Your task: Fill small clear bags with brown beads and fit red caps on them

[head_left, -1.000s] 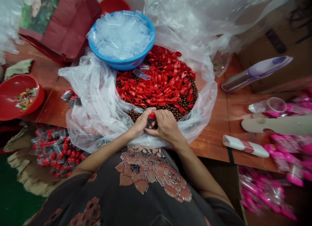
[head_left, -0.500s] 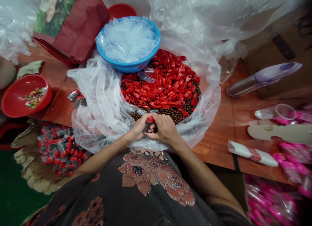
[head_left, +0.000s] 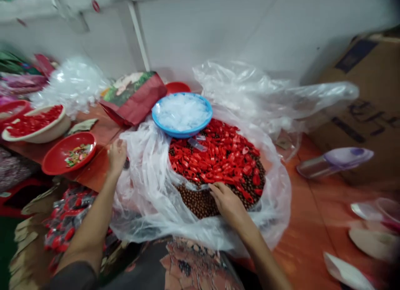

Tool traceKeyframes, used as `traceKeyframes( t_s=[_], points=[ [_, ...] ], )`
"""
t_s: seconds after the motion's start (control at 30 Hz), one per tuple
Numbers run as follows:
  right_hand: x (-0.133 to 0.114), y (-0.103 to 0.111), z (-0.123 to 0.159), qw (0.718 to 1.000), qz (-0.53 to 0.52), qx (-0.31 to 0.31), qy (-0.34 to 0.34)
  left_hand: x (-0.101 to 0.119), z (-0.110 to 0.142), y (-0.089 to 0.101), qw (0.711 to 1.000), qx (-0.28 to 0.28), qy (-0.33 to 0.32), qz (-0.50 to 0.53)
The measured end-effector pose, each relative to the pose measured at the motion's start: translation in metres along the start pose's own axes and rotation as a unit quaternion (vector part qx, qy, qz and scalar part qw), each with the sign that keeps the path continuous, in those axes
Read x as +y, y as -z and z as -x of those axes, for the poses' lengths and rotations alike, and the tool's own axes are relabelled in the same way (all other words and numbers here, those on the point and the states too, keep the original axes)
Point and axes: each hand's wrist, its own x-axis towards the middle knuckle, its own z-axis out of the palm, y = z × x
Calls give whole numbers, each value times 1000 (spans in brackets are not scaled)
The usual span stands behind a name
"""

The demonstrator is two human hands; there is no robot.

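The two hands have moved apart. The left hand is now out by the edge of the clear plastic bag. Its fingers are a bit spread, with a small dark thing just beside them. I cannot tell if they hold it. The right hand lies on the pile, and its loose fingers touch the brown beads and the red plastic pieces. The beads look hard, light and slippery, so they may roll away. A pinch or a scoop from under them seems best. The red pieces look light and stiff, and their flat sides look easy to pinch. The soft bag holds them all on the wooden counter. A blue bowl of clear plastic sleeves sits at the far side of the pile. Past that are a red bowl, a cardboard box and a white wall.
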Motion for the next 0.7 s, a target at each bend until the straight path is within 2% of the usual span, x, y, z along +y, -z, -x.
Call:
traceKeyframes(
  t_s=[0.1,0.17,0.2,0.23,0.3,0.33,0.37,0.43,0.5,0.57,0.63,0.7],
  points=[
    [7,-10,-20,998,52,21,1,41,-13,-28,996,61,-62,12],
    [7,-11,-31,997,72,6,-9,78,-16,-59,993,25,-113,35],
    [5,-10,-35,997,77,-9,-18,97,-15,-78,988,-20,-148,50],
    [3,-8,-38,996,81,-27,-29,115,-11,-97,974,-91,-196,63],
    [-1,-2,-39,994,85,-54,-49,146,0,-136,907,-281,-307,59],
    [-2,0,-37,993,83,-56,-60,158,6,-154,874,-351,-334,33],
    [-2,3,-34,993,79,-49,-71,167,12,-170,848,-403,-345,-4],
    [1,8,-27,993,60,-13,-99,176,21,-194,824,-454,-331,-73],
    [8,11,-19,991,28,32,-129,177,23,-210,811,-480,-319,-102],
    [17,12,-13,984,-3,74,-159,174,21,-218,807,-488,-318,-95],
    [26,13,-10,976,-27,111,-184,173,19,-216,820,-478,-306,-74],
    [32,14,-9,972,-41,129,-190,172,20,-204,846,-455,-277,-24]
  ],
)
